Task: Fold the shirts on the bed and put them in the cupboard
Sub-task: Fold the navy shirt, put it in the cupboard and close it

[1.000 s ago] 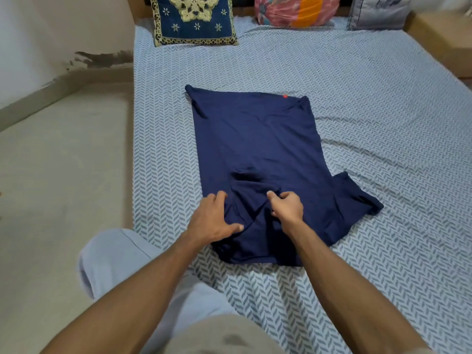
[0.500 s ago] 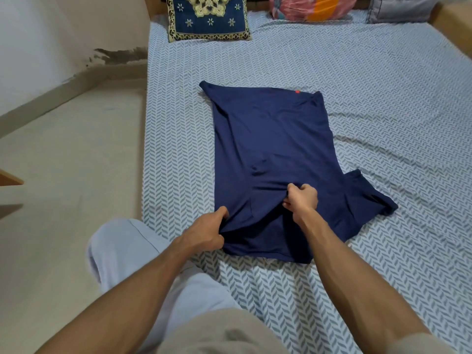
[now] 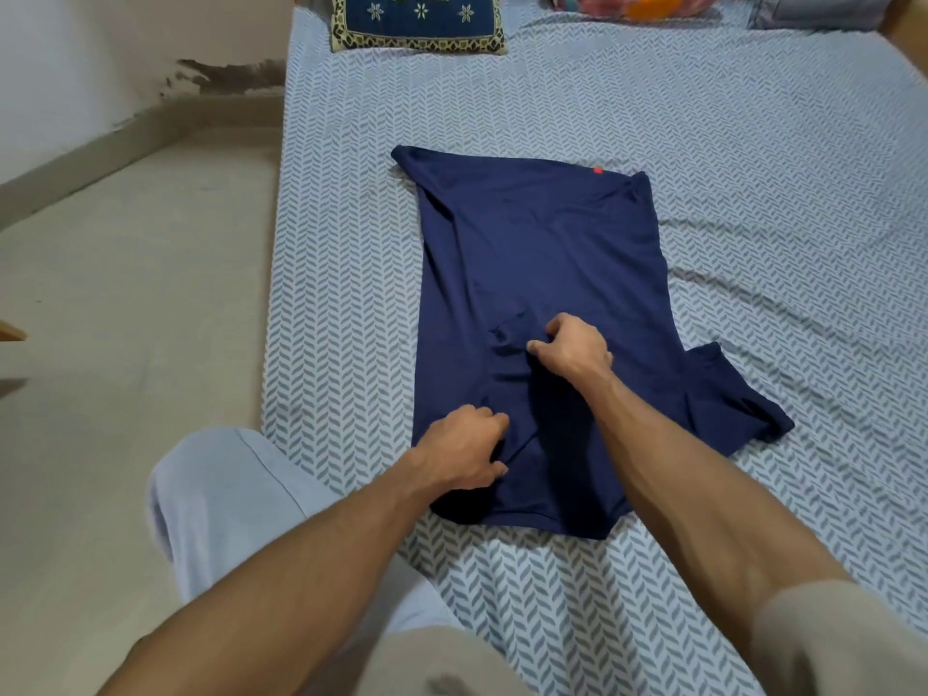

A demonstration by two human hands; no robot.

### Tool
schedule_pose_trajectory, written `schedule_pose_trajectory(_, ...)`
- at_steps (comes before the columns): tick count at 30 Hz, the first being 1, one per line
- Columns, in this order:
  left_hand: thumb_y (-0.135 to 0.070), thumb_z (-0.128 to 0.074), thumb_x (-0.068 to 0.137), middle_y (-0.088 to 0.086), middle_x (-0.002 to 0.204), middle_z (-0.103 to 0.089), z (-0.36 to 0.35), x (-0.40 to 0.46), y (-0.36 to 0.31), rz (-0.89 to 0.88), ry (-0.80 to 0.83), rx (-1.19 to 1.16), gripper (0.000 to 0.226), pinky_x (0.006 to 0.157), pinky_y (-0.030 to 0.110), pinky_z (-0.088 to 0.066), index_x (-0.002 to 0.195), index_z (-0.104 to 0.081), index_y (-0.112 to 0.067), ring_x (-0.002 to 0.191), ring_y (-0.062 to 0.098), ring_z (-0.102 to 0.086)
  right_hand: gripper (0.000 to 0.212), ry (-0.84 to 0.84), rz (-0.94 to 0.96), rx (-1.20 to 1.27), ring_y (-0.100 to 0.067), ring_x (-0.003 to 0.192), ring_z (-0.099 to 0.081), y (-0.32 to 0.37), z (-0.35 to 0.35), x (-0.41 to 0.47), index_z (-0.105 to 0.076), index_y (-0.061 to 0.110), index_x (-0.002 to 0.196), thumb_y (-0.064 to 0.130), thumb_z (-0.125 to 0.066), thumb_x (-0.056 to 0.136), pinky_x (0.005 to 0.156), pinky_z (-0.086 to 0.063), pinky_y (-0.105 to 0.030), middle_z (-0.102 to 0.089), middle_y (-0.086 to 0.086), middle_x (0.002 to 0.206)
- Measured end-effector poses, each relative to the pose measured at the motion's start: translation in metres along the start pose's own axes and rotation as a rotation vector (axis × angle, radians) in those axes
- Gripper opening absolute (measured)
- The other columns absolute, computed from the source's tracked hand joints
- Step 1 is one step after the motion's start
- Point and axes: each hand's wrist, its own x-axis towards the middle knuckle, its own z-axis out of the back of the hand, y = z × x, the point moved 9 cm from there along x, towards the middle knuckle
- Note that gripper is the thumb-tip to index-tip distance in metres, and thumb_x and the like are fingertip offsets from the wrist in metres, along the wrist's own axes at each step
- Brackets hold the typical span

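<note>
Shirt (image 3: 542,273), navy, spread on patterned bed (image 3: 753,168), one sleeve sticking out toward 4 o'clock. Left hand (image 3: 464,454) at shirt's 7 o'clock corner, fingers curled tight, pinching the cloth. Right hand (image 3: 575,346) near centre, fingers bunched together, gripping a fold of fabric. Blue embroidered cushion (image 3: 417,22) far off at 11 o'clock.

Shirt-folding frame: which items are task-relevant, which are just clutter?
In the job:
- navy shirt, partly folded on the bed
- bed, the work surface
- left hand, grip on the shirt's near edge
- right hand, pinching cloth mid-shirt

Lying about:
- blue patterned cushion at the head of the bed
- pink and orange pillow
- grey pillow
</note>
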Motion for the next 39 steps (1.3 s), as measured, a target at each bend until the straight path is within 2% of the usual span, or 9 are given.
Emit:
schedule_pose_trajectory(4,-0.024,-0.059,0.090,0.005,0.102,-0.062,0.001,0.005,0.006,-0.018,-0.043,-0.110,0.014,0.080,0.044,-0.053,0.101,-0.062,-0.016,0.097,0.030,-0.060,0.015,-0.036,0.026,0.022,-0.030,0.097,-0.062,0.005,-0.002,0.008,-0.062,0.020,0.095,0.035,-0.063,0.092,0.085,-0.053,-0.042,-0.066,-0.005,0.102)
schedule_pose_trajectory(8,-0.041,-0.071,0.088,-0.011,0.086,-0.050,-0.002,0.011,0.017,-0.007,-0.010,-0.227,0.025,0.075,0.030,-0.043,0.101,-0.066,-0.020,0.085,0.016,-0.054,0.025,-0.083,0.061,-0.033,-0.029,0.108,-0.062,0.004,-0.009,0.009,-0.059,0.019,0.117,0.034,-0.059,0.097,0.093,-0.051,-0.047,-0.065,-0.003,0.113)
schedule_pose_trajectory(11,-0.049,-0.074,0.083,-0.011,0.081,-0.059,-0.006,0.011,0.023,0.036,0.015,-0.325,0.030,0.072,0.029,-0.047,0.097,-0.068,-0.022,0.078,0.011,-0.057,0.037,-0.145,0.100,-0.159,-0.029,0.119,-0.051,0.019,-0.007,0.008,-0.050,0.019,0.124,0.026,-0.058,0.089,0.097,-0.045,-0.050,-0.054,-0.004,0.126)
schedule_pose_trajectory(14,-0.042,-0.078,0.082,-0.009,0.079,-0.072,-0.003,0.005,0.040,0.142,-0.024,-0.661,0.020,0.071,0.026,-0.054,0.091,-0.073,-0.024,0.072,0.006,-0.066,0.050,-0.138,0.215,-0.217,-0.030,0.122,-0.045,0.040,-0.004,0.012,-0.045,0.022,0.130,0.026,-0.058,0.082,0.098,-0.039,-0.053,-0.048,-0.005,0.129)
schedule_pose_trajectory(18,-0.012,-0.074,0.090,0.006,0.075,-0.070,0.018,-0.005,0.074,0.286,-0.215,-1.086,0.002,0.062,0.030,-0.054,0.090,-0.072,-0.013,0.066,0.016,-0.064,0.035,-0.073,0.429,-0.208,-0.027,0.122,-0.047,0.070,-0.005,0.022,-0.060,0.031,0.123,0.038,-0.056,0.089,0.101,-0.038,-0.052,-0.052,-0.001,0.125)
schedule_pose_trajectory(25,-0.028,-0.076,0.078,0.001,0.090,-0.077,0.061,0.013,0.161,0.469,-0.450,-1.025,0.013,0.085,0.034,-0.056,0.090,-0.076,-0.023,0.088,0.019,-0.072,0.037,-0.010,0.413,0.056,-0.015,0.117,-0.045,0.090,-0.027,0.055,-0.072,0.041,0.095,0.073,-0.061,0.080,0.103,-0.025,-0.042,-0.054,0.014,0.108)
schedule_pose_trajectory(29,-0.024,-0.074,0.087,-0.005,0.084,-0.074,0.093,0.062,0.195,0.496,-0.496,-0.973,0.002,0.081,0.034,-0.054,0.085,-0.074,-0.023,0.073,0.009,-0.064,0.030,-0.192,0.497,-0.029,-0.015,0.109,-0.042,0.084,-0.037,0.051,-0.065,0.040,0.094,0.066,-0.061,0.080,0.101,-0.024,-0.041,-0.043,0.016,0.103)
schedule_pose_trajectory(34,-0.038,-0.073,0.082,-0.008,0.066,-0.068,0.149,0.157,0.230,0.493,-0.581,-0.880,0.021,0.074,0.036,-0.056,0.069,-0.069,-0.022,0.060,0.008,-0.060,0.020,-0.345,0.519,-0.026,-0.016,0.099,-0.045,0.085,-0.042,0.055,-0.064,0.036,0.090,0.054,-0.058,0.087,0.094,-0.031,-0.041,-0.048,0.013,0.100)
schedule_pose_trajectory(39,-0.056,-0.067,0.082,-0.001,0.090,-0.073,0.207,0.224,0.266,0.662,-0.693,-0.720,0.038,0.073,0.026,-0.050,0.088,-0.070,-0.018,0.089,0.019,-0.070,0.014,-0.394,0.535,-0.069,-0.017,0.098,-0.046,0.086,-0.044,0.054,-0.064,0.033,0.087,0.047,-0.060,0.088,0.090,-0.032,-0.040,-0.051,0.011,0.100)
